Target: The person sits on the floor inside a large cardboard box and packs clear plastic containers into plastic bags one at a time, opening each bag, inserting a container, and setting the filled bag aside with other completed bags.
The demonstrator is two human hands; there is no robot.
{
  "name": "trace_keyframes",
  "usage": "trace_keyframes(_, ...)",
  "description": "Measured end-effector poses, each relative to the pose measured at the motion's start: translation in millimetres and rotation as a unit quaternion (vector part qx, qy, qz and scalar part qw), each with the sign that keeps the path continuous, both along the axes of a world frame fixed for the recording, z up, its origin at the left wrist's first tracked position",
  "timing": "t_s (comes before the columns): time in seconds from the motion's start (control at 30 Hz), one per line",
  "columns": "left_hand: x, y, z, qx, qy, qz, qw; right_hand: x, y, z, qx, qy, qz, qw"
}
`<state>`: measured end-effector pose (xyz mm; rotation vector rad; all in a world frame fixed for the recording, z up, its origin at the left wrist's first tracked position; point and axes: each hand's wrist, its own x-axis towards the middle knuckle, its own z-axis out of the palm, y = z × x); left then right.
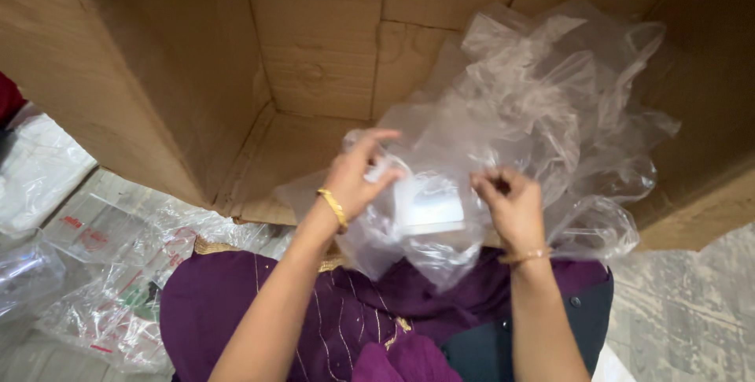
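My left hand (358, 177) pinches the left edge of a large crumpled clear plastic bag (543, 114), fingers closed on the film. My right hand (511, 205) grips the same bag near its middle, fist closed on the plastic. Between the two hands a small white rectangular packet (429, 205) shows through the film, inside the bag. The bag billows up to the right, over the mouth of a big open cardboard box (314, 51). Both wrists wear gold bangles.
The cardboard box lies on its side in front of me, its inside bare. Several clear plastic bags with red and green print (110, 272) lie on the floor at the left. Purple cloth (314, 311) covers my lap. Grey tiled floor (692, 311) shows at the right.
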<state>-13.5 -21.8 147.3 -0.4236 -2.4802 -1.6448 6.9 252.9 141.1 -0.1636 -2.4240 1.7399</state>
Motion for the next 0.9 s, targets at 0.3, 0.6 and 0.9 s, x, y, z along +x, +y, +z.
trace_keyframes(0.3,24,27,31,-0.037,0.159,-0.022,0.986,18,-64,78,0.163,0.219,0.201,0.941)
trace_keyframes(0.6,34,9,36,-0.074,0.179,0.051,0.98,-87,38,22,0.47,0.132,-0.078,0.869)
trace_keyframes(0.9,21,-23,33,-0.076,0.163,0.128,0.975,-141,70,-15,0.357,0.255,0.024,0.898)
